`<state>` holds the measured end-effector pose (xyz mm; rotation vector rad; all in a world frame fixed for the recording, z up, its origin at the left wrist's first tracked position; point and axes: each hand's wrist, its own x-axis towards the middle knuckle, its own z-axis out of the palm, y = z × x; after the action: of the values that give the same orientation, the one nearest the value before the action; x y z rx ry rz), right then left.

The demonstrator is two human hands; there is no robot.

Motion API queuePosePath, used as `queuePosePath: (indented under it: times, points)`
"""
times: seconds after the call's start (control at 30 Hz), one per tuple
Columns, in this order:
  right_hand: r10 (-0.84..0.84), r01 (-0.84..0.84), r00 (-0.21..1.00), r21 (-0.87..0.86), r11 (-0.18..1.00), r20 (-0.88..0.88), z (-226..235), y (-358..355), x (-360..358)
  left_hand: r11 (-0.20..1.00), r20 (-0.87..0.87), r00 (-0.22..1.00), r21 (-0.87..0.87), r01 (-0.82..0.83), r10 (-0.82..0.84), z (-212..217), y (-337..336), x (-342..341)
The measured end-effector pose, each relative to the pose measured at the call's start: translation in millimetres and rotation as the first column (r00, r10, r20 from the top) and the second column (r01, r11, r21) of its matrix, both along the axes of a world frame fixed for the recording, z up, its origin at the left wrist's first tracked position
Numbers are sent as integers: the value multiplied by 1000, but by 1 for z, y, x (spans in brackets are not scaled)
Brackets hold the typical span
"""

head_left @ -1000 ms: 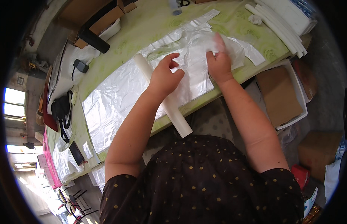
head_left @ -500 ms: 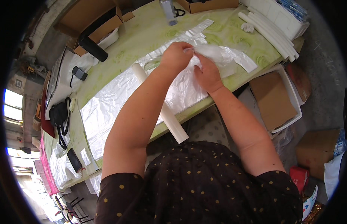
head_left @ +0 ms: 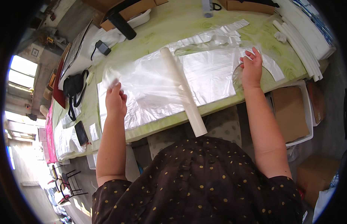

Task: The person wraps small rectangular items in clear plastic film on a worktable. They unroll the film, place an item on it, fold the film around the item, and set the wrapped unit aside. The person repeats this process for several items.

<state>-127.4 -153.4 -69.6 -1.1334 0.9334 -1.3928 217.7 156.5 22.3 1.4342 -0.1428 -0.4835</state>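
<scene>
The left hand (head_left: 116, 101) and right hand (head_left: 252, 72) have parted: the left's grip pinches clear film (head_left: 110, 75), not yet set down; the right's, half-open, looks empty. The roll (head_left: 183, 91) crosses the already-spread plastic sheet (head_left: 210, 76), overhanging the worktop's (head_left: 162, 27) front edge.

White tube (head_left: 182, 89) blocks low sideways passage over the plastic sheets (head_left: 209, 71); green tablecloth (head_left: 173, 28) beyond offers room.
</scene>
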Motion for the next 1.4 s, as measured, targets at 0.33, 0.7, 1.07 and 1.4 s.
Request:
queuePosePath:
  times: [0.33,0.7,1.07,1.4]
  points:
    - [56,-59,995,-41,997,-83,3,1,2,837,805,515,476,-269,-293,-8,-4,16]
    - [-37,-37,965,-272,962,-259,-18,-6,0,597,537,320,792,128,-781,-60,-69,-90]
    - [350,-765,634,-491,417,-690,37,200,33,461,468,163,884,-82,-869,-59,-54,-80]
    - [336,-821,549,-419,388,-765,46,199,39,824,856,-56,510,248,-513,-20,-58,-82]
